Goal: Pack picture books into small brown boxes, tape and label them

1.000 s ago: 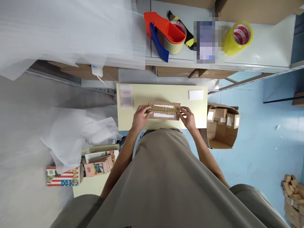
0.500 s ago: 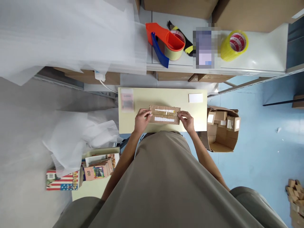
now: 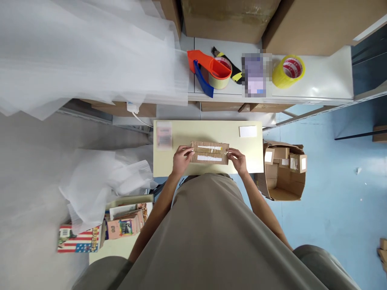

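A flat brown cardboard piece [image 3: 209, 152] with two white strips and shiny clear tape along its middle lies on the pale yellow table [image 3: 211, 130], close to my body. My left hand [image 3: 182, 158] pinches its left end between thumb and fingers. At the opposite end, the fingertips of my right hand [image 3: 238, 159] are closed on the cardboard's edge by the tape. A white card [image 3: 248, 131] sits at the table's back right, and a pinkish clear packet [image 3: 164, 136] at its back left.
Behind the table, a shelf holds an orange tape dispenser [image 3: 208, 64], a black and yellow cutter [image 3: 234, 68], a yellow tape roll [image 3: 284, 76] and large cartons [image 3: 226, 20]. White foam sheeting [image 3: 90, 52] hangs left. An open carton [image 3: 282, 185] with small boxes stands right; books [image 3: 80, 239] lie lower left.
The view has tilted, so the shelf and table appear lower in the picture. Both hands keep their places at the two ends of the cardboard.
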Motion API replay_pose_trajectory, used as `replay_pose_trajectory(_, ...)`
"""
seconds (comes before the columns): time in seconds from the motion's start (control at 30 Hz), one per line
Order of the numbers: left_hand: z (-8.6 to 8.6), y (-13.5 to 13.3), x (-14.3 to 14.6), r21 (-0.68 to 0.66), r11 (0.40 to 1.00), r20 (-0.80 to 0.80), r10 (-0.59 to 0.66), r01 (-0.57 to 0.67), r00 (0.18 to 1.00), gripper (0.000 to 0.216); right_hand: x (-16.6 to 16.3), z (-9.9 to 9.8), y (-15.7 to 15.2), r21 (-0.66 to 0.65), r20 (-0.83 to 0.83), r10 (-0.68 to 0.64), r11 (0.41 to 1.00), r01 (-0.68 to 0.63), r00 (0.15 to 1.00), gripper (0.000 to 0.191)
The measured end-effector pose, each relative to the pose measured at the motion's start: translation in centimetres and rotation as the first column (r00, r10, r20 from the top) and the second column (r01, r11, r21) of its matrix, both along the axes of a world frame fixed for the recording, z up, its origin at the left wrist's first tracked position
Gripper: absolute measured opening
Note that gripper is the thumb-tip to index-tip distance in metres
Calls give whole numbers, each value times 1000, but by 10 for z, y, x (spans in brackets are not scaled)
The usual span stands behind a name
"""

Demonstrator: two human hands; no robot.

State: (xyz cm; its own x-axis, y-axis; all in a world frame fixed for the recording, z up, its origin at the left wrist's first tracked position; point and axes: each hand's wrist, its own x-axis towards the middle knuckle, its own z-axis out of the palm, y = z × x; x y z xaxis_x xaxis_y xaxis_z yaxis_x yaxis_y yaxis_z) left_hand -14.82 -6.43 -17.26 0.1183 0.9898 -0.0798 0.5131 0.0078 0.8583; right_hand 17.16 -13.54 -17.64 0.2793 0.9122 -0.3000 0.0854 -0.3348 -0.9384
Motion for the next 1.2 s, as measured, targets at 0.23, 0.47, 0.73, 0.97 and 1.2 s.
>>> replay_pose_trajectory(0.23, 5, 5, -2, -72, 997, 54, 12, -8, 998, 27, 5, -3, 3, -95, -104, 8, 995, -18, 995, 60)
replay_pose_trajectory(0.47, 8, 14, -10, -112, 990, 81, -81, 90, 993, 27, 2, 3, 3, -64, -87, 0, 998, -6, 996, 65)
replay_pose_trajectory(0.73, 70, 53, 6, 144, 979, -26, -141, 143, 990, 18, 9, 80, 52, 200, 334, 69, 969, -143, 940, 53)
replay_pose_trajectory(0.97, 166, 124, 46, 388, 918, 121, -138, 82, 983, 21, -25, 184, 191, 433, 693, 26, 784, -445, 720, 53)
replay_pose_trajectory(1.2, 212, 140, 65, 511, 859, 205, -151, 26, 967, 24, -73, 156, 299, 280, 809, 52, 841, -463, 585, 54)
